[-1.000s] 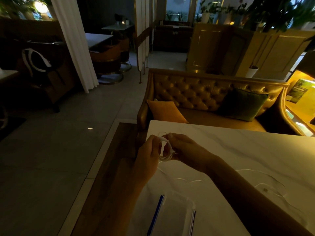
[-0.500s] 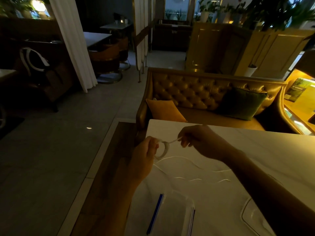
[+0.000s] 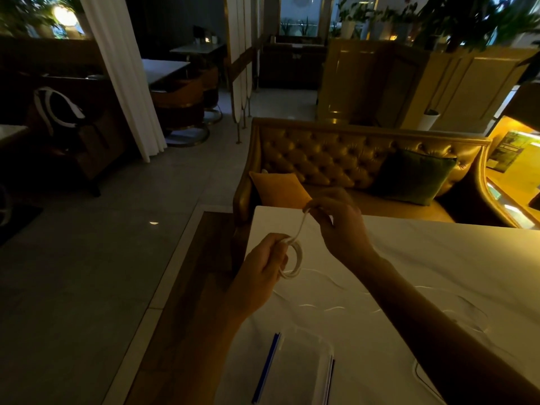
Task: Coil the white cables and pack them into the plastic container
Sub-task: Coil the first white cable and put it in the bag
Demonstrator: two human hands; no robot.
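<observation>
Gripping a small coil of white cable (image 3: 293,260), the left hand (image 3: 260,276) is held above the counter (image 3: 438,258). The cable's free end is pinched by the right hand (image 3: 339,226), farther away. A clear plastic container (image 3: 298,372) is seen near, with loose cable (image 3: 336,308) lying between.

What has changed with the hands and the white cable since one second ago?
The right hand moved up and away from the left hand, pulling the white cable end taut above the coil; before, both hands met at the coil. The left hand still holds the coil. The plastic container stays near the table edge, and a loose cable still lies on the table.
</observation>
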